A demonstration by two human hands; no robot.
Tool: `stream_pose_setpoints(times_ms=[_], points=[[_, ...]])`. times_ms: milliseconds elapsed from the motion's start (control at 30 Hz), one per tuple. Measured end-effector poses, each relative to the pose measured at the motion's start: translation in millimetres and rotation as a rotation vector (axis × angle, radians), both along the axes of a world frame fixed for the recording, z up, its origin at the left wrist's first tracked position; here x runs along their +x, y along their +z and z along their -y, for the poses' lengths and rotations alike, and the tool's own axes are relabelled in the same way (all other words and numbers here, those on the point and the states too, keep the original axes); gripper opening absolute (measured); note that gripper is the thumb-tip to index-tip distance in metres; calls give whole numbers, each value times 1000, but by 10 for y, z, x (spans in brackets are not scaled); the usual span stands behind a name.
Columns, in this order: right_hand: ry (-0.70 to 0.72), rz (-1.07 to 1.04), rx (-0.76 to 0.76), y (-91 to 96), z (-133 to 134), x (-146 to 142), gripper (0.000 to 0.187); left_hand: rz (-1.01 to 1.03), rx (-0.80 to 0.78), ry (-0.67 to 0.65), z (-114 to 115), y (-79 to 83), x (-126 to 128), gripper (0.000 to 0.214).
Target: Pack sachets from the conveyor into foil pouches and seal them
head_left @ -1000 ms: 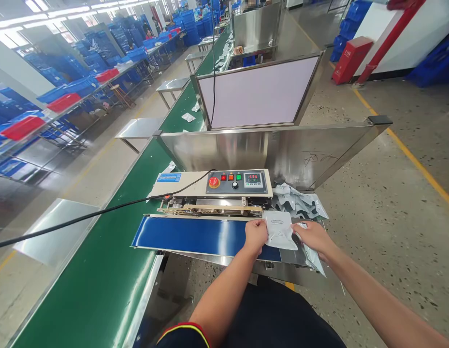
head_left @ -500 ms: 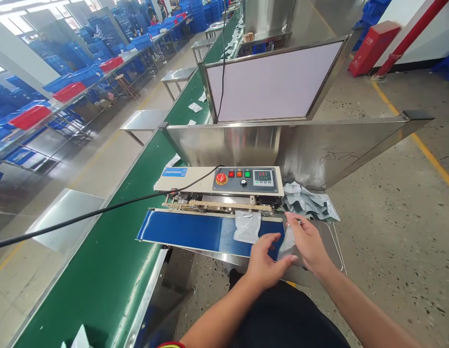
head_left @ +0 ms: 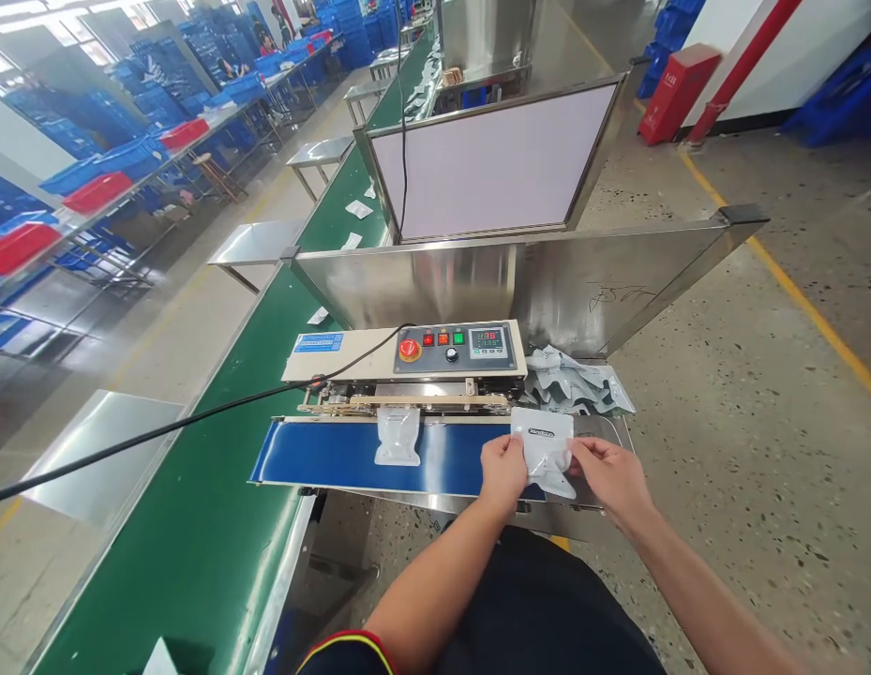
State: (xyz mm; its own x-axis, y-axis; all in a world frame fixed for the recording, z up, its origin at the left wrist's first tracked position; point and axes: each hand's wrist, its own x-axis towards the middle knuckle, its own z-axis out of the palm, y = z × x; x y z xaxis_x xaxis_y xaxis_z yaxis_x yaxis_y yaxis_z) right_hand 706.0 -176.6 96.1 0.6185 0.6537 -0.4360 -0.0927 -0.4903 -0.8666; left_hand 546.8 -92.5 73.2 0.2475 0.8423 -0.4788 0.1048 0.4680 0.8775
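Between my two hands is a white plastic pouch (head_left: 546, 448) with dark lettering near its top. My left hand (head_left: 503, 473) pinches its left edge, and my right hand (head_left: 609, 473) pinches its right edge. The pouch is upright at the right end of the blue belt (head_left: 337, 455), just in front of the band sealing machine (head_left: 357, 352). A second white pouch (head_left: 397, 437) hangs with its top edge in the sealer, its body over the blue belt. Right of the machine lies a pile of silvery-white pouches (head_left: 579, 382).
A green conveyor (head_left: 196, 497) runs diagonally along the left, with several white pouches on it. Behind the sealer stands a steel partition (head_left: 435, 281) with a framed pale board (head_left: 491, 164). A black cable (head_left: 196, 417) crosses in front of the machine. A red box (head_left: 678, 94) stands far right.
Both hands, apart half a second ago, now grip a pouch by its two sides, raised and facing me. The pouch in the sealer has travelled left along the belt. The view has shifted slightly.
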Motion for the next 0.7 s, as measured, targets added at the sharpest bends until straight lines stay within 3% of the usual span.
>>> stream_pose_setpoints(times_ms=[133,267,333,433,500,567,700], points=[[34,-31,-3,-219,-270,-45,38,70,-139,131,-200,-224,125,64],[171,35,-36,-302,-627,28,39,111,-147,208,-371,-152,-161,66],[206,139,-63,-291,-837,231,34,62,-29,270,-375,-42,-413,64],[218,407,-75,-268,-1197,656,24,-120,270,458,-247,130,-770,61],[370,710,-75,-267,-1422,895,20,-212,396,504,-107,219,-908,58],[576,946,-62,-247,-1571,1045,15,-229,456,429,21,287,-921,50],[817,1031,19,5,-1486,1180,31,-187,604,107,101,412,-557,36]])
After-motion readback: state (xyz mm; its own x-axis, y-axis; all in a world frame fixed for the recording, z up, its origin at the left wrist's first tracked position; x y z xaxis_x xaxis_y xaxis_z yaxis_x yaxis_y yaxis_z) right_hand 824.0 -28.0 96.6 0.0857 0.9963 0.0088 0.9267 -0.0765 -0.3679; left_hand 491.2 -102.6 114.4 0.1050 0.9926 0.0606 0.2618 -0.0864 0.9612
